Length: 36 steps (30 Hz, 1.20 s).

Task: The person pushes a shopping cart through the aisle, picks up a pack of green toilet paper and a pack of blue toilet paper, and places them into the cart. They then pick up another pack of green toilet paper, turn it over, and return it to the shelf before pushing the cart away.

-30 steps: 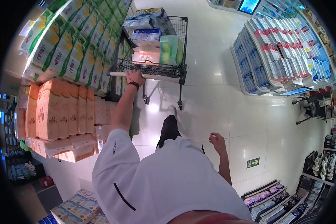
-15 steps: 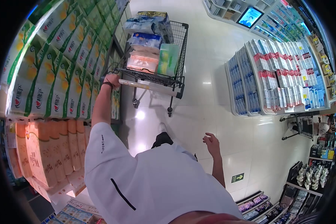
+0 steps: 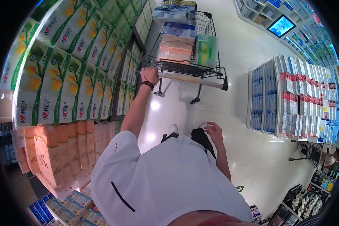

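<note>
Gripping the handle (image 3: 192,78) in the head view: left hand (image 3: 150,75), upper middle of the frame, fingers closed round the bar near its left end. Dark wristband (image 3: 148,84) just behind it. Right hand (image 3: 214,132), right of centre, hangs over the floor beside the trouser leg, fingers loose and part curled.

Cart (image 3: 222,71) sits top centre, on the floor. Load in the basket: orange pack (image 3: 173,52) nearest the handle, green pack (image 3: 206,51) to its right, blue-white pack (image 3: 179,32) above in frame, silver pack (image 3: 173,14) at the top.

Floor (image 3: 233,94): pale glossy tile, thin joints visible, bright lamp glare between cart and shoes. Green arrow sign (image 3: 240,188) at lower right of centre, partly covered by the shirt (image 3: 173,177).

Room reads as a shop aisle. Upper left: tall tissue stack (image 3: 45,83), green-white, near the handle's left end. Orange bundles (image 3: 51,154) below it, tan boxes (image 3: 69,207) in the lower left corner. Right: display bin (image 3: 278,94) of red-white and blue boxes. Upper right: lit screen (image 3: 281,26) on a curved shelf unit. Second cart (image 3: 313,152) at right edge, partly hidden by the bin.
</note>
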{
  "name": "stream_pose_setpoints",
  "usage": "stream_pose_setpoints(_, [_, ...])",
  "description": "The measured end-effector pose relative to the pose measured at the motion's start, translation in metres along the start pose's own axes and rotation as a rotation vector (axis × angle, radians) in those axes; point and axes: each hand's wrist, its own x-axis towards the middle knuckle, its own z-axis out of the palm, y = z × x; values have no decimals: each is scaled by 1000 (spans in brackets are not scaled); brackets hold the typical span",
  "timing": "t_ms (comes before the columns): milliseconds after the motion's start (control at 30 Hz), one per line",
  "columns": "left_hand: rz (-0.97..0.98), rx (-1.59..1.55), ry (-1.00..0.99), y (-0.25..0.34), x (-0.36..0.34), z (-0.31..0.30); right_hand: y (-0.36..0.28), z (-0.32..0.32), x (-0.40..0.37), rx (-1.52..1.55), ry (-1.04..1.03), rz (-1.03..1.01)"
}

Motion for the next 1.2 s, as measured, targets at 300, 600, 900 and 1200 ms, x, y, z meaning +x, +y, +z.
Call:
stream_pose_setpoints(300, [-28, -250, 75, 211, -1, 12, -60, -75, 146, -77, -218, -108])
stream_pose_setpoints(600, [225, -392, -308, 357, 68, 30, -122, -189, 228, 15, -315, 60])
stream_pose_setpoints(900, [632, -545, -1, 368, 112, 44, -153, -240, 291, 417, -57, -26])
stream_pose_setpoints(1200, [-291, -733, -794, 195, 131, 212, -185, -295, 393, 523, 315, -26])
